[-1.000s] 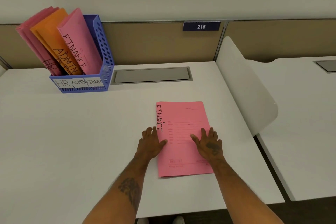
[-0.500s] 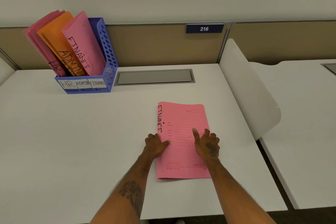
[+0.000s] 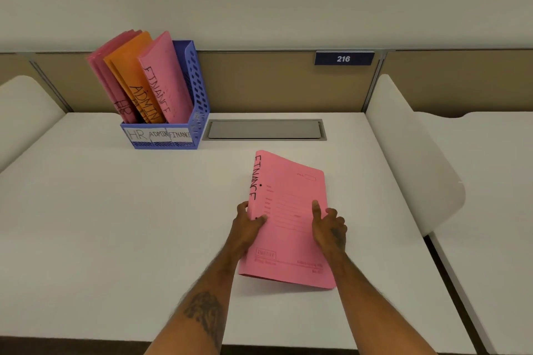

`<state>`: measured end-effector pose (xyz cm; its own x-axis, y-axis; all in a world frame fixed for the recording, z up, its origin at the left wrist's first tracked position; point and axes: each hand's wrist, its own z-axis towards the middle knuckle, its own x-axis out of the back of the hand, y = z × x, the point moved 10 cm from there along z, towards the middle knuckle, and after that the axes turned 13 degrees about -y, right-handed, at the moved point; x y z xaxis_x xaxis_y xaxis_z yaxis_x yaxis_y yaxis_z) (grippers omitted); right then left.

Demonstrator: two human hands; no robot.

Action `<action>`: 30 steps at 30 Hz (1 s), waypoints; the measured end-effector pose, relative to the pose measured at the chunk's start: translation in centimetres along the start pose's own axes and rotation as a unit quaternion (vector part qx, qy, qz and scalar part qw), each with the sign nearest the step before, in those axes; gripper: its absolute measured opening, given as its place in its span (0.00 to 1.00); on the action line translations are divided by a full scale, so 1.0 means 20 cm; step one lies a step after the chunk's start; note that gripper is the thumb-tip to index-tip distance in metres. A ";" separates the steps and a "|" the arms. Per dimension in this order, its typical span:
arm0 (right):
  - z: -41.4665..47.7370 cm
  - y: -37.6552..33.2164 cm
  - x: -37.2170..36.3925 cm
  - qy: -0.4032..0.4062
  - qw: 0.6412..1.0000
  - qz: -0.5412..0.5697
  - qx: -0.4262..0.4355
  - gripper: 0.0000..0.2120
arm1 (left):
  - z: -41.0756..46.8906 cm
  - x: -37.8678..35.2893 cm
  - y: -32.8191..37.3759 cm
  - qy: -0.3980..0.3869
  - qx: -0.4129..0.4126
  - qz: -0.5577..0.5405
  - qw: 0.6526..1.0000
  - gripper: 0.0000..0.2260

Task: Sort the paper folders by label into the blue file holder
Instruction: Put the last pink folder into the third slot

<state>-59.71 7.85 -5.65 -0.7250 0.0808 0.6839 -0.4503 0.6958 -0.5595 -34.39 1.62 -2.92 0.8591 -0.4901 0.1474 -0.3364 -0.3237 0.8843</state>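
A pink folder marked FINANCE point(image 3: 291, 181) is tilted up off the white desk, its left spine edge raised. My left hand point(image 3: 249, 225) grips that spine edge, thumb on top. My right hand point(image 3: 328, 225) rests on the folder's right side, fingers spread on its cover. The blue file holder point(image 3: 199, 101) stands at the back left, with front labels HR, ADMIN and FINANCE. In it lean dark pink HR folders point(image 3: 109, 78), orange ADMIN folders point(image 3: 131, 66) and a pink FINANCE folder point(image 3: 164, 81).
A grey cable hatch point(image 3: 264, 130) is set into the desk point(image 3: 115, 225) behind the folder. White curved dividers point(image 3: 409, 158) stand at both desk sides. A tan partition carries a sign reading 216 point(image 3: 343, 58).
The folder lay flat under both hands; now my left hand has closed on its spine edge and lifted that side off the desk. The view has tilted up.
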 end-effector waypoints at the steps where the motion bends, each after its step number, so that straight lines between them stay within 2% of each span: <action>1: -0.01 -0.03 -0.01 -0.004 1.000 0.003 0.000 0.37 | -0.02 0.04 0.02 0.017 -0.010 -0.003 1.000 0.25; 5: -0.06 -0.21 -0.06 -0.011 0.999 0.015 0.030 0.36 | -0.11 0.23 0.09 0.078 -0.058 -0.010 0.995 0.25; 15: -0.40 -0.96 -0.22 -0.016 0.983 0.057 0.174 0.35 | -0.42 0.80 0.28 0.154 -0.147 0.042 0.976 0.17; 22: -0.93 -1.73 -0.36 -0.037 0.938 0.115 0.325 0.33 | -0.66 1.17 0.34 0.213 -0.179 0.125 0.952 0.14; 26: -1.20 -2.08 -0.36 -0.013 0.925 0.082 0.372 0.40 | -0.77 1.30 0.36 0.233 -0.178 0.203 0.934 0.18; 30: -1.39 -2.29 -0.33 0.065 0.919 -0.004 0.389 0.45 | -0.87 1.37 0.39 0.260 -0.197 0.269 0.906 0.22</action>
<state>-19.74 -4.64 28.45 -0.6746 0.1987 0.7109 -0.7280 -0.0199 -0.6853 -6.85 -0.22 15.71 0.7112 -0.0111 0.7029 -0.6851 0.2132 0.6966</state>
